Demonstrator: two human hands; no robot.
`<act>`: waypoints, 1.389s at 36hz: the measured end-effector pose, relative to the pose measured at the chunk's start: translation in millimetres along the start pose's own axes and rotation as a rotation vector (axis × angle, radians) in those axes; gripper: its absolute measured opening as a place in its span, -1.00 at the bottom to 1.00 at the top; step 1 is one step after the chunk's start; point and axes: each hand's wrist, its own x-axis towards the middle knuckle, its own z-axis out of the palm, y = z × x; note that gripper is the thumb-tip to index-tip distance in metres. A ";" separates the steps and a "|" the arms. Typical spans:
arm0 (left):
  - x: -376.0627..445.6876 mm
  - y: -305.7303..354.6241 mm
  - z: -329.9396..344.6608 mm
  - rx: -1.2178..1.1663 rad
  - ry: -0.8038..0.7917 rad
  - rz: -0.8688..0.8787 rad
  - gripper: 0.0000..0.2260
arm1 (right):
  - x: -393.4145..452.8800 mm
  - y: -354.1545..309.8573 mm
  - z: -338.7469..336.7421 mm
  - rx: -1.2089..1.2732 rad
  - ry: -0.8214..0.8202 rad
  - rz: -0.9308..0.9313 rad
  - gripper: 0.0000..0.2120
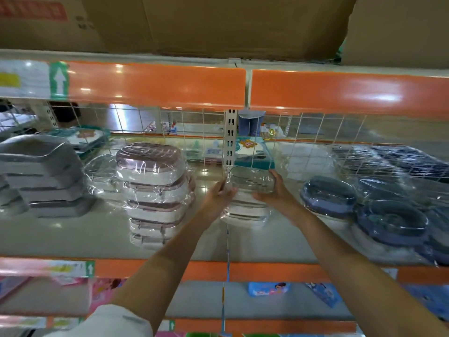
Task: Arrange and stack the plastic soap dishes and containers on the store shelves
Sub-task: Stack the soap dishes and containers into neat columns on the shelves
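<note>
Two hands meet at a short stack of wrapped soap dishes [246, 205] mid-shelf, just in front of the perforated upright post [230, 137]. The top dish [251, 182], clear-lidded, lies with its long axis running left to right, lid up, tilted slightly toward the camera. Left hand [220, 195] presses its left end, fingers curled against the wrap; right hand [277, 189] cups the right end, thumb in front, fingers behind. Both hands are closed on the same dish.

To the left stands a taller stack of pink-rimmed dishes [155, 190], leaning, film-wrapped. Far left is a stack of grey containers [41, 176]. At right lie blue oval dishes [364, 210], overlapping in a row.

Writing: white up-arrows on green tags on the orange shelf edge [155, 86]; the other labels are too blurred to read.
</note>
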 end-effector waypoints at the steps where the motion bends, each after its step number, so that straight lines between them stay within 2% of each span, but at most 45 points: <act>1: -1.1 -0.8 -1.3 0.010 0.005 0.003 -0.92 | 0.0 0.0 -0.5 -0.002 0.000 0.000 -0.05; 5: -2.2 -3.1 -4.9 -0.070 -0.024 -0.038 -0.92 | 1.3 -0.1 -2.5 -0.022 0.000 0.032 -0.02; 10: -10.3 -7.3 -7.1 -0.098 -0.058 -0.112 -0.82 | 2.3 0.4 -1.9 -0.047 0.022 0.040 -0.06; 14: -13.8 -2.4 -5.5 -0.080 -0.080 -0.194 -0.93 | 2.9 -4.2 -10.4 -0.048 -0.025 0.093 -0.07; 19: -10.1 -9.1 -2.2 0.367 -0.077 -0.044 -0.56 | 0.0 -9.3 -17.2 -0.035 -0.083 0.126 -0.11; 23: -8.8 -8.8 -2.8 0.535 -0.030 0.032 -0.66 | -3.5 -10.4 -18.3 -0.041 -0.088 0.118 -0.14; 27: -10.2 -11.1 -2.2 0.590 -0.012 -0.014 -0.66 | -4.8 -10.1 -19.2 -0.053 -0.098 0.106 -0.17; 30: -14.6 -4.4 -0.3 0.601 0.002 -0.019 -0.54 | -5.6 -10.5 -19.6 -0.045 -0.107 0.105 -0.14; 34: -24.4 11.1 7.3 0.612 0.013 -0.027 -0.16 | -4.0 -6.0 -19.4 -0.098 -0.108 0.058 -0.08; 36: -27.6 18.6 14.1 0.635 0.083 0.014 -0.08 | -1.6 -4.7 -19.1 -0.124 -0.114 0.040 -0.03; 42: -29.7 43.4 48.9 0.999 0.226 0.453 -0.28 | -4.8 -13.2 -27.6 -0.251 -0.134 -0.021 0.03; 50: -27.8 54.8 121.8 1.046 0.105 0.615 -0.51 | -26.0 -14.6 -95.8 -0.559 -0.076 -0.092 -0.33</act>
